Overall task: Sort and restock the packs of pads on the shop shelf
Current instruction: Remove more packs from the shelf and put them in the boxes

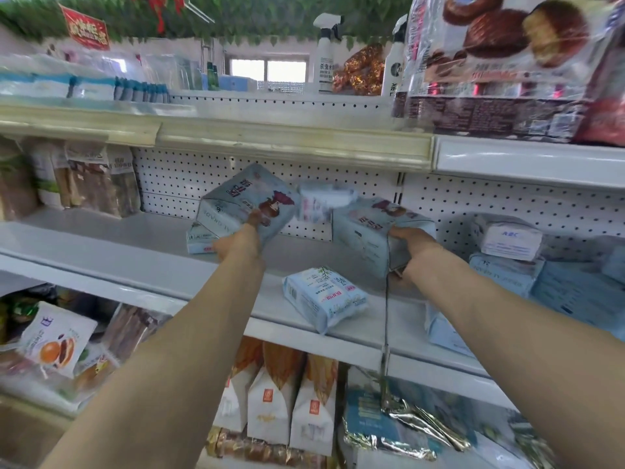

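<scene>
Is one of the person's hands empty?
No, the left hand grips a tilted blue pack and the right hand grips a second blue pack.

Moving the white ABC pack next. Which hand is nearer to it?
Right. The right hand, gripping a blue pack, is just left of the ABC pack; the left hand holds a second blue pack farther left.
</scene>
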